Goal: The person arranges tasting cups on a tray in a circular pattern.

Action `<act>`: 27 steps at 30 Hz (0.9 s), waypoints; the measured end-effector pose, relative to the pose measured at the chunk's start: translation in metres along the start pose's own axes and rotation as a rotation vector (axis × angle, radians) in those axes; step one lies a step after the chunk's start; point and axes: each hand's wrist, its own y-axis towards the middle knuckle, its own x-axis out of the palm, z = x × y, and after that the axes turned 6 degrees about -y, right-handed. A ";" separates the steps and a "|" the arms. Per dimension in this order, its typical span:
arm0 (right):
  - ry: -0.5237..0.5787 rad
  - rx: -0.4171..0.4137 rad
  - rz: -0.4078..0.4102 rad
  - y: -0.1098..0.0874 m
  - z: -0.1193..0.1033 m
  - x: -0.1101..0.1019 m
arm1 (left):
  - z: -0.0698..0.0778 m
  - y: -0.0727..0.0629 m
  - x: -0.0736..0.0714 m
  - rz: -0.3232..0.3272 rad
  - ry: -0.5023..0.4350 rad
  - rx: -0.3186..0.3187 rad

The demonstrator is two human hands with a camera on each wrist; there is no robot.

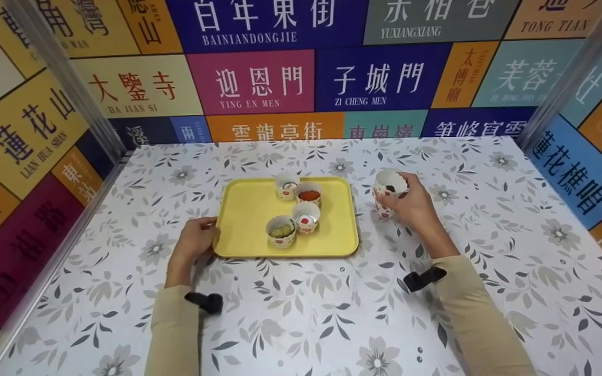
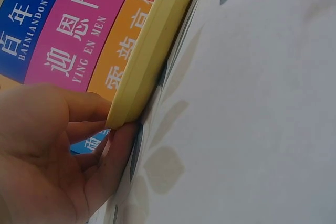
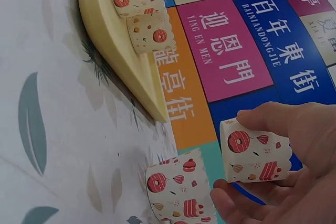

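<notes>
My left hand (image 1: 194, 241) pinches the left edge of a yellow tray (image 1: 241, 219), the rim lying between its fingers in the left wrist view. On the tray stand several small patterned paper cups, one with green contents (image 1: 281, 232), one with red contents (image 1: 309, 196), and two pale inside. To the right of the tray, my right hand (image 1: 417, 202) grips a paper cup (image 3: 257, 153) printed with donuts and cake. Just below that cup, a similar paper cup (image 3: 178, 187) stands on the table. What the lower cup contains is hidden; something dark shows inside the held one.
The table has a white cloth with grey leaves and flowers (image 1: 290, 324). Behind it rises a wall of coloured panels (image 1: 259, 81) with Chinese lettering, and more panels flank both sides. Black straps (image 1: 424, 279) sit at both sleeve cuffs.
</notes>
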 end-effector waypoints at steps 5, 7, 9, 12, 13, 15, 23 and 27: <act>-0.022 0.000 -0.027 -0.003 -0.006 0.008 | -0.001 0.001 0.000 -0.007 -0.006 -0.001; -0.034 -0.005 -0.031 -0.004 -0.008 0.012 | -0.001 0.002 0.001 -0.008 -0.006 -0.001; -0.041 -0.013 -0.030 -0.005 -0.011 0.015 | 0.000 0.003 0.001 -0.010 -0.009 -0.005; -0.045 -0.016 -0.041 -0.006 -0.016 0.020 | 0.000 0.003 0.002 -0.007 -0.001 -0.005; -0.046 -0.013 -0.045 -0.006 -0.018 0.022 | 0.000 0.003 0.001 -0.008 -0.002 -0.007; -0.050 -0.004 -0.057 -0.006 -0.024 0.026 | 0.000 0.002 0.001 -0.009 -0.004 -0.012; -0.044 -0.024 -0.079 -0.009 -0.043 0.040 | 0.000 0.001 0.002 -0.016 -0.041 -0.003; -0.060 -0.076 -0.073 -0.010 -0.052 0.046 | -0.001 0.002 0.003 -0.017 -0.059 0.010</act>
